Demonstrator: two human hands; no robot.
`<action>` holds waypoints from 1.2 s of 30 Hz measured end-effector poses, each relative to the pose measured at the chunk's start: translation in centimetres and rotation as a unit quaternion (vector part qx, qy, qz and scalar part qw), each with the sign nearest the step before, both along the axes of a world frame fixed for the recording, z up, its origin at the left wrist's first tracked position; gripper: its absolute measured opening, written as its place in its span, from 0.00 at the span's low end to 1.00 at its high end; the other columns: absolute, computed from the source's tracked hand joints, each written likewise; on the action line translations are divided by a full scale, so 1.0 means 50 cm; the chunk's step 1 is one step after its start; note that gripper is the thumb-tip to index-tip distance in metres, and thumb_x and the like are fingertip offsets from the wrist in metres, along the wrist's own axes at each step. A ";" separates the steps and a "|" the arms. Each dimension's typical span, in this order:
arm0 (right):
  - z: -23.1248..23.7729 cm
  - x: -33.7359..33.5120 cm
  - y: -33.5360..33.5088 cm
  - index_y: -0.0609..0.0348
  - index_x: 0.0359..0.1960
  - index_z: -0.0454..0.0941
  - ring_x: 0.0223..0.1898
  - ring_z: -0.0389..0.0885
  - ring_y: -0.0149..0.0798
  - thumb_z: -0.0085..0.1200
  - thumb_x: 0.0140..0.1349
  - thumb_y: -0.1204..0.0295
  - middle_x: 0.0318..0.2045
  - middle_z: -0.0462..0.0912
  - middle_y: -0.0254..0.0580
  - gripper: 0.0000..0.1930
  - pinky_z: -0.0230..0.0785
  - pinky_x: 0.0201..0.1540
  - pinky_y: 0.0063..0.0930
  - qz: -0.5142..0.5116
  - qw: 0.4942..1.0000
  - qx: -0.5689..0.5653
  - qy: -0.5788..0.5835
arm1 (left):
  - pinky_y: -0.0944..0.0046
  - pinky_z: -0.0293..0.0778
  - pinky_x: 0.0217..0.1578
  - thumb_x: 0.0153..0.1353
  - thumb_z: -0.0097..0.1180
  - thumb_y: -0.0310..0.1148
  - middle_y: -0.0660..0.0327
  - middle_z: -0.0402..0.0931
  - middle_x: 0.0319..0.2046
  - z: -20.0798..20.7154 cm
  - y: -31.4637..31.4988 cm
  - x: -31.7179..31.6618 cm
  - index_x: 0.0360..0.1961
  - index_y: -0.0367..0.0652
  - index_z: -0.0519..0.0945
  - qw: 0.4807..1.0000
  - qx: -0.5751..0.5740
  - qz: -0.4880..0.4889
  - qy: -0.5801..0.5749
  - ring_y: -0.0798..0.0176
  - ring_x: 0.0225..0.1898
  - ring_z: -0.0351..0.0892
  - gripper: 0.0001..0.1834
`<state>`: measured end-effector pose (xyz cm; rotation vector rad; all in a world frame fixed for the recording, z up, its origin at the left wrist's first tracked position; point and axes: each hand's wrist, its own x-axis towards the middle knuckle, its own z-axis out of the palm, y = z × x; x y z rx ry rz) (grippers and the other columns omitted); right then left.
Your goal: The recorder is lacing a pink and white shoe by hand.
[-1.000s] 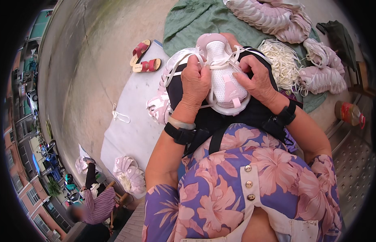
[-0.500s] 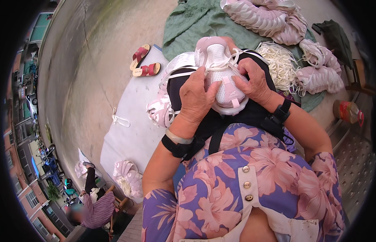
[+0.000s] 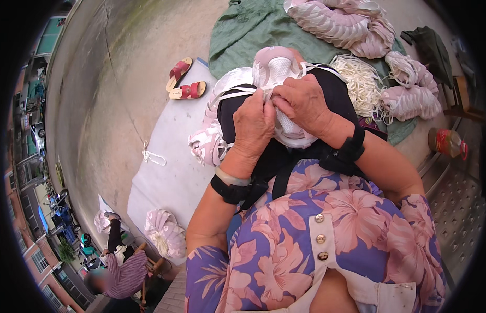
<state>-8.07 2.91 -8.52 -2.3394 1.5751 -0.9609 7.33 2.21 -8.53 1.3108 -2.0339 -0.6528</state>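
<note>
A pink and white shoe upper [image 3: 277, 58] rests on my lap across black cloth, its mesh partly covered by my hands. White shoelace [image 3: 236, 94] runs out from the lacing area to both sides. At the left edge of the lacing, my left hand [image 3: 252, 121] is closed, thumb and forefinger pinching the lace. My right hand [image 3: 304, 104] bends over the middle of the shoe with its fingertips pinched on the lace close beside the left ones. The exact spot between the fingertips is hard to see.
Loose white laces [image 3: 360, 86] lie piled on green cloth [image 3: 248, 31] with bundled pink uppers [image 3: 342, 26]. Red sandals [image 3: 188, 91] sit on a pale sheet [image 3: 164, 130] to the left. A bottle [image 3: 447, 142] stands at right. Another person [image 3: 125, 274] sits at lower left.
My right hand has moved left and up from the right side of the shoe to the lacing, its fingers closing beside my left. The left hand has shifted only slightly.
</note>
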 end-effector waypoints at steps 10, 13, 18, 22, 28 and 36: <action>-0.002 0.014 0.008 0.50 0.27 0.75 0.24 0.73 0.36 0.57 0.49 0.68 0.21 0.74 0.30 0.05 0.57 0.33 0.30 -0.018 1.000 -0.005 0.016 | 0.58 0.73 0.32 0.55 0.51 0.27 0.46 0.76 0.29 -0.019 -0.004 0.019 0.40 0.31 0.74 0.995 0.065 -0.026 0.075 0.46 0.30 0.78 0.13; -0.003 0.014 0.010 0.50 0.27 0.75 0.24 0.72 0.35 0.56 0.50 0.67 0.21 0.73 0.29 0.05 0.57 0.34 0.29 -0.018 0.999 -0.001 0.027 | 0.58 0.73 0.32 0.55 0.51 0.27 0.46 0.76 0.29 -0.026 -0.007 0.019 0.40 0.31 0.74 0.994 0.060 -0.035 0.087 0.46 0.31 0.78 0.12; -0.010 0.012 0.015 0.49 0.27 0.75 0.24 0.71 0.35 0.56 0.50 0.67 0.20 0.71 0.30 0.04 0.57 0.34 0.29 -0.019 0.999 -0.011 0.036 | 0.58 0.73 0.33 0.55 0.50 0.26 0.47 0.77 0.30 -0.027 -0.004 0.014 0.39 0.32 0.75 0.991 0.060 -0.046 0.112 0.47 0.31 0.79 0.11; -0.014 0.013 0.014 0.51 0.27 0.75 0.24 0.71 0.36 0.54 0.50 0.70 0.19 0.70 0.31 0.03 0.57 0.33 0.30 -0.005 0.998 -0.048 0.040 | 0.60 0.74 0.33 0.55 0.49 0.25 0.49 0.78 0.29 -0.026 -0.006 0.014 0.36 0.33 0.77 0.990 0.049 -0.044 0.125 0.49 0.31 0.79 0.09; -0.004 0.007 -0.010 0.54 0.23 0.73 0.21 0.70 0.37 0.53 0.46 0.74 0.18 0.68 0.33 0.02 0.58 0.32 0.32 0.066 0.986 -0.121 0.094 | 0.61 0.74 0.33 0.55 0.51 0.25 0.49 0.79 0.29 -0.023 -0.010 -0.002 0.37 0.35 0.78 0.983 0.101 -0.004 0.156 0.50 0.30 0.80 0.09; 0.024 -0.210 0.134 0.57 0.24 0.75 0.21 0.71 0.40 0.58 0.49 0.78 0.20 0.75 0.37 0.04 0.59 0.31 0.31 -0.098 0.994 -0.029 0.034 | 0.63 0.73 0.34 0.56 0.50 0.24 0.50 0.78 0.29 -0.004 0.011 -0.010 0.39 0.35 0.78 0.999 -0.030 -0.006 0.028 0.54 0.31 0.80 0.10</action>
